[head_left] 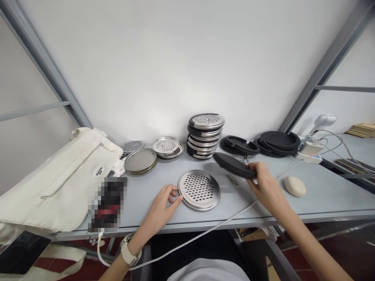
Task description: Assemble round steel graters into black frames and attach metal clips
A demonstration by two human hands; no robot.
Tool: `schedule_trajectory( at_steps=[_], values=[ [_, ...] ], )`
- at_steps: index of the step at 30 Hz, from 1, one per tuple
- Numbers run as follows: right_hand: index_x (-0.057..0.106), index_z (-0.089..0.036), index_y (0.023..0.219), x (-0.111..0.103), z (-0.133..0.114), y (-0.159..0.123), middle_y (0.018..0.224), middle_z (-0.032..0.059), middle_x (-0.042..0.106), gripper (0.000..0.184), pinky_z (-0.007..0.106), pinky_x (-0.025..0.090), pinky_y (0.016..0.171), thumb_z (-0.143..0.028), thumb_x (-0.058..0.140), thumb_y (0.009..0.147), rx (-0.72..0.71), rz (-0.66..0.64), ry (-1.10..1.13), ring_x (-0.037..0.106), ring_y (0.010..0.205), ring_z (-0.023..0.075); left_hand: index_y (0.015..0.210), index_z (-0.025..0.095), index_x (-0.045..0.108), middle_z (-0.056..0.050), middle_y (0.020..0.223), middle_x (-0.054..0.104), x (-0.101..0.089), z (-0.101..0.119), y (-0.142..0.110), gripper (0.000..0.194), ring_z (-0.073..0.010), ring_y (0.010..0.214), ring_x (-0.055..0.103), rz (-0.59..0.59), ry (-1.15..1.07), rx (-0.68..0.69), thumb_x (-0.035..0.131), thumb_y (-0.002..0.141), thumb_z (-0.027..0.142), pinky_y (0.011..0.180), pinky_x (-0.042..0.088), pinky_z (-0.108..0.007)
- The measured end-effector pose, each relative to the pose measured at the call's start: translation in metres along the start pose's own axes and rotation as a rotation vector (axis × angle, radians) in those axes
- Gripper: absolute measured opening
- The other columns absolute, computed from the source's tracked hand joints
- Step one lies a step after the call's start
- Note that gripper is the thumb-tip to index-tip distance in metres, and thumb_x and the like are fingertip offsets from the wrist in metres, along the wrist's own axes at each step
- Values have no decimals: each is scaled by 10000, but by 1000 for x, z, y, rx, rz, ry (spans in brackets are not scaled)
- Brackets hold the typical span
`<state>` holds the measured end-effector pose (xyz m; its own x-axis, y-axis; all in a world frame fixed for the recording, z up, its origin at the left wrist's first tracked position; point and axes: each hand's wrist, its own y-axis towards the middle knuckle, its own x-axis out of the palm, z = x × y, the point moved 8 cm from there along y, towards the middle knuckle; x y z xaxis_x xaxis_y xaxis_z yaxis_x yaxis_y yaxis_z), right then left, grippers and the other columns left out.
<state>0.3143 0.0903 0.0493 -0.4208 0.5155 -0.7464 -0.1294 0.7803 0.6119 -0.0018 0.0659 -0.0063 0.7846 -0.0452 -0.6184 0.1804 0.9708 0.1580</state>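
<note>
The grey counter carries a slumped cream bag at its left end. Towards the back stands a tall stack of discs. A white cable slants across the front edge, on the person's side of a holed metal disc lying flat. Above the counter, the right hand grips a tilted black disc; the left hand, loosely parted, is at the metal disc's rim. A rounded cream thing sits farther right.

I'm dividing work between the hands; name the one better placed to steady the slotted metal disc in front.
Left, I'd judge: the left hand is at the rim of the slotted metal disc, while the right hand holds up a black disc.
</note>
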Motion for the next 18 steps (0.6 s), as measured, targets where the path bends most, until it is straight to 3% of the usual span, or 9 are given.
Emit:
schedule_trajectory(
  at_steps=[4, 6, 9, 13, 15, 18],
  values=[
    [483, -192, 1047, 13, -83, -9, 986, 92, 576, 183, 307, 447, 653, -153, 448, 872, -184, -13, -119, 568, 806, 220, 991, 187, 582, -41, 866, 590, -6, 7, -4, 328, -150, 744, 545, 43, -118, -51, 475, 873, 473, 693, 425, -274],
    [503, -183, 1115, 19, -123, -6, 1040, 100, 591, 250, 311, 458, 677, -119, 440, 882, -313, 20, -135, 579, 803, 211, 971, 169, 578, -57, 851, 616, -3, 12, -4, 397, -155, 749, 570, 9, -292, -66, 409, 895, 520, 703, 436, -276],
    [499, -152, 1195, 35, -169, -3, 1030, 109, 607, 310, 309, 476, 678, -99, 430, 897, -463, -47, -98, 594, 797, 201, 975, 136, 533, -95, 856, 651, 3, 12, -4, 503, -166, 707, 622, -26, -656, -142, 339, 892, 593, 646, 462, -281],
    [455, -126, 1280, 50, -208, -14, 1048, 121, 606, 396, 310, 502, 722, -51, 399, 895, -627, -193, 1, 611, 846, 192, 958, 153, 455, -45, 706, 646, 5, -12, -6, 379, -173, 641, 649, 76, -947, -382, 615, 788, 451, 583, 486, -260],
    [437, -149, 1300, 50, -217, -21, 1090, 116, 590, 400, 307, 511, 742, -78, 406, 907, -668, -263, 88, 613, 867, 182, 914, 169, 438, 2, 660, 614, 0, -20, -6, 357, -142, 567, 621, 124, -980, -417, 678, 731, 360, 533, 472, -235],
    [418, -198, 1311, 41, -202, -16, 1159, 115, 557, 375, 323, 518, 766, -201, 421, 936, -536, -269, 202, 609, 942, 201, 839, 177, 429, 38, 651, 556, -14, -27, -5, 288, -81, 466, 524, 177, -981, -391, 635, 739, 351, 442, 405, -196]
  ],
)
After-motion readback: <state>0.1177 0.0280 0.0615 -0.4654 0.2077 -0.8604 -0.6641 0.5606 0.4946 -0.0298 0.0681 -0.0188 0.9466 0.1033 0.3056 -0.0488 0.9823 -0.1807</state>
